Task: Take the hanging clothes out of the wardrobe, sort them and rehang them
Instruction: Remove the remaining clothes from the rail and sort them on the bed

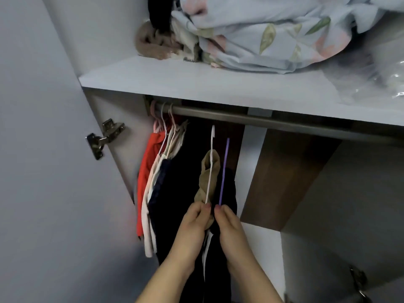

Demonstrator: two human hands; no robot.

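Both hands were up close, side by side, below the rail (262, 119). Left hand (194, 224) pinched the white hanger (209, 171), which had a beige garment (206, 178) bunched on it. Right hand (229, 224) pinched the purple hanger (224, 171) carrying something dark. Neither hook was on the rail. Red, cream and navy hanging clothes (153, 189) sat packed at the rail's left end, with floral bedding (262, 33) on the shelf above.

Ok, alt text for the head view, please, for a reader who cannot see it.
Two bare hands, left hand and right hand, hold a white wire hanger and a purple plastic hanger with dark clothes below a grey metal wardrobe rail. Red, beige and dark garments hang at the rail's left end.
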